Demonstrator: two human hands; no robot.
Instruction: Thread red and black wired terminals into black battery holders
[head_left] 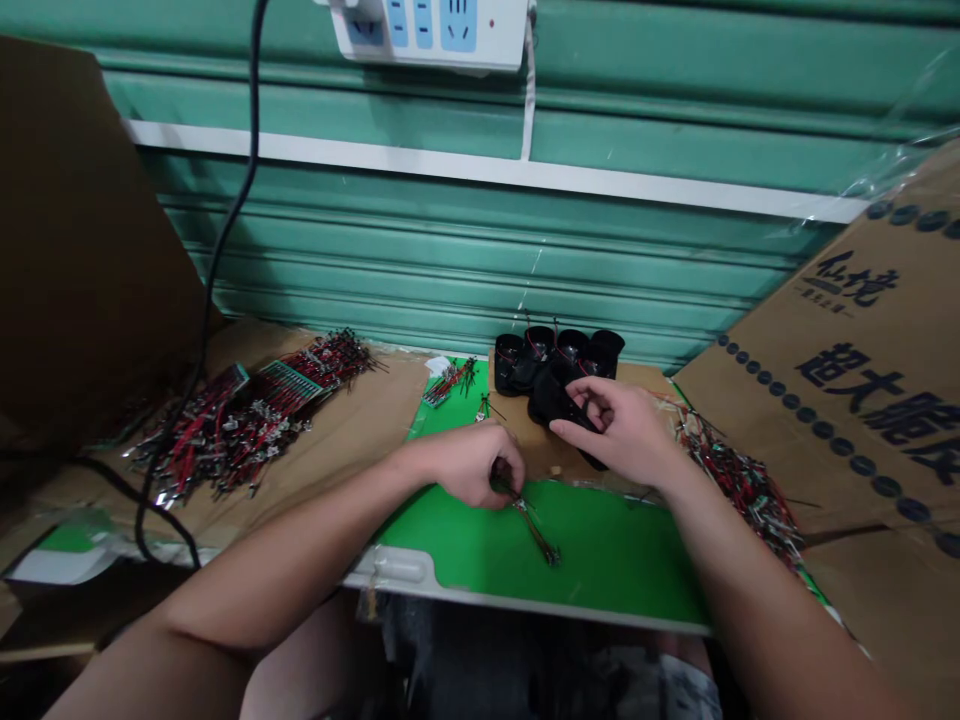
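Left hand (pixel 474 466) is curled nearly closed, pinching a thin wire lead (pixel 534 522) that trails onto the green tabletop (pixel 622 560); right hand (pixel 624 432) is half closed, fingers gripping a black housing (pixel 556 400). Similar black housings (pixel 559 352) sit just behind.

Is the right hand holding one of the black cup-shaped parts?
Yes, the right hand grips a black cup-shaped part just in front of the row of black parts by the green wall.
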